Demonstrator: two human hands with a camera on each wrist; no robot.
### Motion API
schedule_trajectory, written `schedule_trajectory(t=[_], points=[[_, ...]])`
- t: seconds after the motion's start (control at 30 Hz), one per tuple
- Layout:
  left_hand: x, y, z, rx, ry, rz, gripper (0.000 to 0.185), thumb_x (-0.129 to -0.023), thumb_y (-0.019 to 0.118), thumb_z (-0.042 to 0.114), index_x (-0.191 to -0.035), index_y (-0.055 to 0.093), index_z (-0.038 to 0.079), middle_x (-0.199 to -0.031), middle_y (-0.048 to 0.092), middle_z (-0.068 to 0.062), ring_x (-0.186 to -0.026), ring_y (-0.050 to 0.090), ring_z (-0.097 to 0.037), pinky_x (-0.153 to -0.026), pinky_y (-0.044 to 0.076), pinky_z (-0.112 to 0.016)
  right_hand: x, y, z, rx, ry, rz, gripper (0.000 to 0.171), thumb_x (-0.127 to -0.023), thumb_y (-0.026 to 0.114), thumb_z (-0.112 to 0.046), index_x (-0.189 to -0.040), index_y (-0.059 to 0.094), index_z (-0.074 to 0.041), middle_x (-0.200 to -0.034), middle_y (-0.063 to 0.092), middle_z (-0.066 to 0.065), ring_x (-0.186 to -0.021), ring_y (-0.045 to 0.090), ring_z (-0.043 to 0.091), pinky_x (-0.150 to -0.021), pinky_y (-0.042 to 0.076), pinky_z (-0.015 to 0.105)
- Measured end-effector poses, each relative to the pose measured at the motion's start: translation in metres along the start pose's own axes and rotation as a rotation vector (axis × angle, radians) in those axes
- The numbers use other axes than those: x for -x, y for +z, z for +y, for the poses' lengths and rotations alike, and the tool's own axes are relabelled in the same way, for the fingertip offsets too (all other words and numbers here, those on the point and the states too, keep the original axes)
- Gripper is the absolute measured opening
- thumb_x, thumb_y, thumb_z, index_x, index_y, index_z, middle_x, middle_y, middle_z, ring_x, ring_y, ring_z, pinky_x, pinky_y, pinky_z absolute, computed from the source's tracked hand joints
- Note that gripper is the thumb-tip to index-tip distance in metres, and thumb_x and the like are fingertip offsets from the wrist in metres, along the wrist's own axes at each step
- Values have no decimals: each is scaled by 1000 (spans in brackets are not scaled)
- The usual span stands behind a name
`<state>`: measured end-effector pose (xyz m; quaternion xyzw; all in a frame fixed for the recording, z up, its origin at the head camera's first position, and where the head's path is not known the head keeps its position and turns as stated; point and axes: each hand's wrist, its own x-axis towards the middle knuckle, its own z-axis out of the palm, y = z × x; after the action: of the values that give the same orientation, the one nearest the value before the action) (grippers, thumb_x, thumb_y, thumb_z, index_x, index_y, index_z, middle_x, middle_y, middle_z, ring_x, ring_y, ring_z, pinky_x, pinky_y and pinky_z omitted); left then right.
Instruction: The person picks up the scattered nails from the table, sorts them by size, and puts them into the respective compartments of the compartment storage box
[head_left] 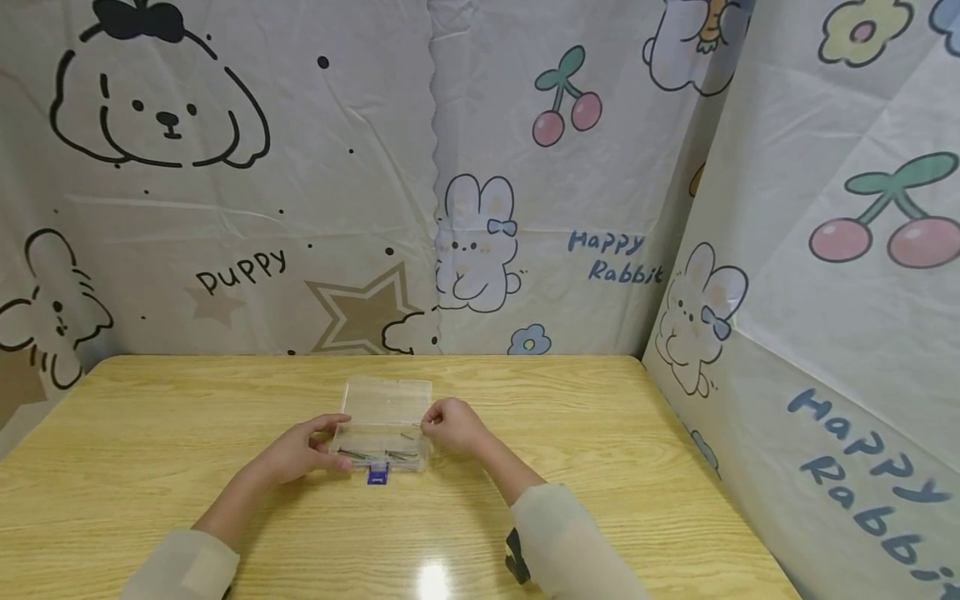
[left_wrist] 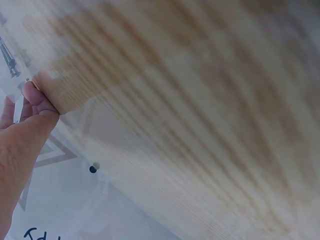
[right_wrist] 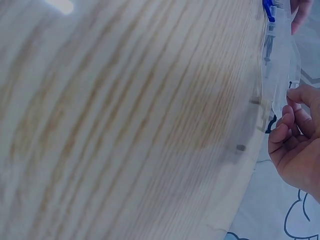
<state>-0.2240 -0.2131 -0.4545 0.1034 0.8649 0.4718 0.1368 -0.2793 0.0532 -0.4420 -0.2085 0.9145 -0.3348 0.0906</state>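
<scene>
A clear plastic box (head_left: 378, 446) with a raised transparent lid (head_left: 387, 401) lies on the table. Thin dark nail-like metal pieces (head_left: 401, 455) lie in its front compartments, and a blue latch (head_left: 377, 474) hangs at its front. My left hand (head_left: 303, 450) grips the box's left end, thumb at the front corner and fingers toward the back. At the right end, my right hand (head_left: 455, 427) pinches a small thin nail-like piece (right_wrist: 290, 85) between thumb and index finger, close over the box's rim. Its other fingers are curled, and most of the piece is hidden by the fingertips.
The box stands on a wood-grain table (head_left: 585, 450), toward its far side. Behind the table hangs a printed cloth (head_left: 375, 192), with another cloth (head_left: 847, 333) along the right edge. A dark object (head_left: 516, 557) shows by the right sleeve.
</scene>
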Motion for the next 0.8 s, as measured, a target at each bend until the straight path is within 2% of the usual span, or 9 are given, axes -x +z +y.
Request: schedule_trajectory(t=[0.47, 0.8], points=[[-1, 1, 2, -15, -4, -3, 85, -73, 79, 34, -141, 37, 3, -139, 35, -32, -100, 50, -26, -79, 43, -33, 1, 3, 3, 10, 10, 27, 15, -89, 59, -13, -89, 70, -4, -78, 63, 1, -63, 47, 6, -59, 40, 19], [-2, 1, 1, -5, -7, 3, 85, -74, 79, 33, -142, 36, 4, -140, 34, -32, -96, 48, -24, -77, 41, -31, 4, -9, 12, -36, 39, 89, 18, -92, 57, -21, -96, 69, -8, -90, 61, 2, -79, 50, 12, -69, 42, 27]])
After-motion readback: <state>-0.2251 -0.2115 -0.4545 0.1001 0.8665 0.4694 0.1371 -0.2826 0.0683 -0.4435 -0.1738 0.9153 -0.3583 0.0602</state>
